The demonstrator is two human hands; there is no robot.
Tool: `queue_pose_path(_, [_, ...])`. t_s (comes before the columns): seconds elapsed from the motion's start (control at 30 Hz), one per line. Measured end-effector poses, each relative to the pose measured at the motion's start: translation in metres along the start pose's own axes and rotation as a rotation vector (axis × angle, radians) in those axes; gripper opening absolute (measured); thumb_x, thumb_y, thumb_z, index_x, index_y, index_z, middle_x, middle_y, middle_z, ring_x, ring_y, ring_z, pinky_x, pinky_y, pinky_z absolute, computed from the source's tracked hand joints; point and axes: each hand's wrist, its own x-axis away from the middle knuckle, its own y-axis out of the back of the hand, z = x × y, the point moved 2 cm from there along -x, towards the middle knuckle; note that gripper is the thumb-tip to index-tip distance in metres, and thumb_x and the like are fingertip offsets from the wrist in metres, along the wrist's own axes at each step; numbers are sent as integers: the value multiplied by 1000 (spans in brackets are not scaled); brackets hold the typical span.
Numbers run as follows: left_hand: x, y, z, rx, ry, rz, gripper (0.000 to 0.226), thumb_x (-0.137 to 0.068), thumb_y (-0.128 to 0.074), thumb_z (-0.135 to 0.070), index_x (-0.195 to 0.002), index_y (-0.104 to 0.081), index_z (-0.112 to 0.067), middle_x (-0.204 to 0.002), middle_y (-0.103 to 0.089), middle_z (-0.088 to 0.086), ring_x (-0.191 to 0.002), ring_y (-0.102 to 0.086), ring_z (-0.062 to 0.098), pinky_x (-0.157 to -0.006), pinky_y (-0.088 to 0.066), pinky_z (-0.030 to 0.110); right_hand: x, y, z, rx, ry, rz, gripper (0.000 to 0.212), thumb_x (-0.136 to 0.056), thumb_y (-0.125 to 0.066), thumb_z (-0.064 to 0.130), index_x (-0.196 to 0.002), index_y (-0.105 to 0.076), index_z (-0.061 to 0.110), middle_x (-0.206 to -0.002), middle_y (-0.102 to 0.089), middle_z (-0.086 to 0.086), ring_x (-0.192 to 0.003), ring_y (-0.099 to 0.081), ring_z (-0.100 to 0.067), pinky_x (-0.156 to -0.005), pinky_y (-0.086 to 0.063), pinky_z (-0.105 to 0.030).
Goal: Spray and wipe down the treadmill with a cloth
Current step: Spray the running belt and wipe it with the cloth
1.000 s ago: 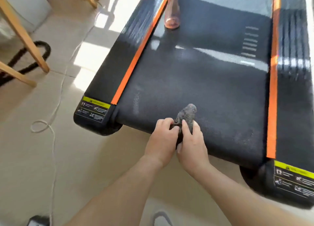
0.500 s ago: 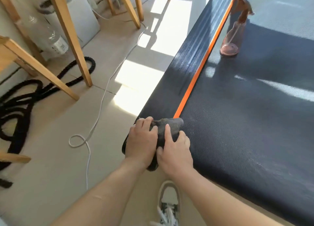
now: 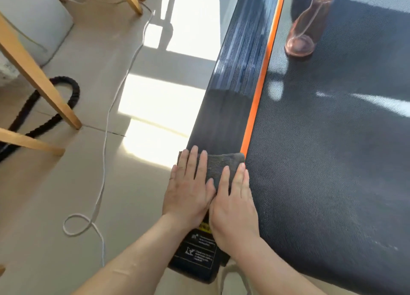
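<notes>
Now L grip (image 3: 188, 190), R grip (image 3: 233, 206) flat, uncurled, pressing cloth (image 3: 221, 164) on treadmill (image 3: 230, 99)

Single head-worn camera here, tilted forward and steeply down, close over the treadmill (image 3: 332, 161) at frame right, floor (image 3: 66, 195) at left.

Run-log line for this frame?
wiping | left hand: flat on grey cloth | right hand: flat on grey cloth | grey cloth: on side rail | pink bottle: upright on belt
</notes>
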Motion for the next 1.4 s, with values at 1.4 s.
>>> queue_pose_path(1.4, [-516, 132, -53, 34, -551, 52, 62, -102, -18, -42, -156, 4, -22, -164, 11, 0, -149, 14, 19, -121, -3, 46, -420, 225, -14, -267, -692, -450, 63, -100, -4, 42, -158, 1, 17, -165, 11, -14, -152, 10, -26, -120, 4, -44])
